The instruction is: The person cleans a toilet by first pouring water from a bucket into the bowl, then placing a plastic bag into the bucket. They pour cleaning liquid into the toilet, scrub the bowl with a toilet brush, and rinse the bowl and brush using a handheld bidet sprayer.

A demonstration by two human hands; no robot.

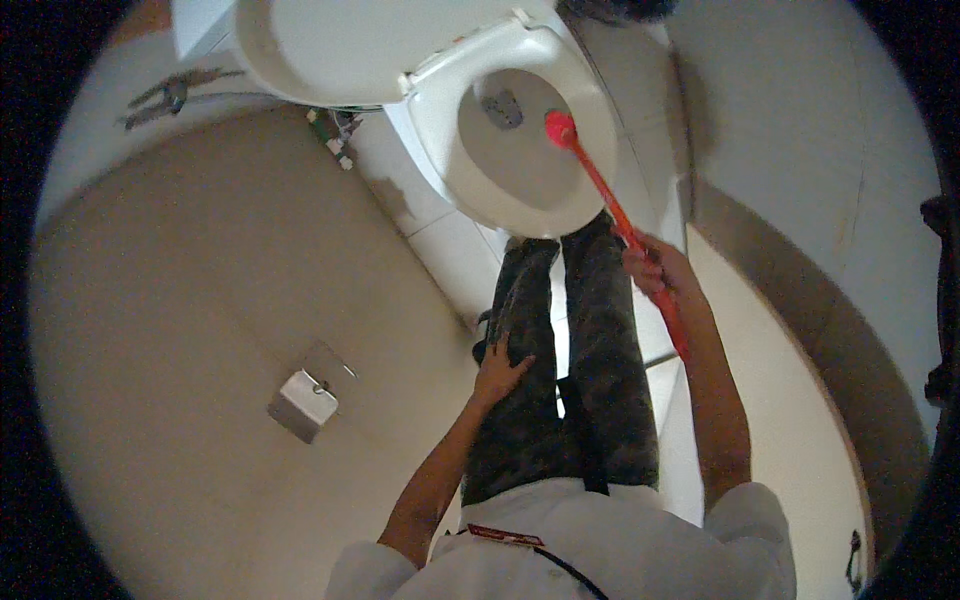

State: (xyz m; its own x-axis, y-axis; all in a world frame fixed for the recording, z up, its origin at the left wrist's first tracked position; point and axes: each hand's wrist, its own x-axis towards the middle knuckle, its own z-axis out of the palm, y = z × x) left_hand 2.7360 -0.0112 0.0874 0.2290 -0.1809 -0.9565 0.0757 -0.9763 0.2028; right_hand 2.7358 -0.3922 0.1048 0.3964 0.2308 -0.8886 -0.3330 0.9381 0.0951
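Note:
My right hand [655, 264] grips the handle of a red toilet brush [600, 184]. The brush's head hangs over the right side of the toilet bowl's opening; whether it touches the bowl is unclear. The pale toilet seat [469, 176] lies down around the opening. Grey water or a reflection [502, 109] shows inside, near the back. My left hand [498, 379] rests on the thigh of my dark trousers [517, 442], fingers spread, holding nothing.
A white cistern [330, 41] appears behind the seat. Pipe fittings [330, 139] stand near the wall at its left. A metal paper holder [309, 397] is fixed to the left wall [187, 300]. At the right, a pale door or panel [765, 390] stands close to my arm.

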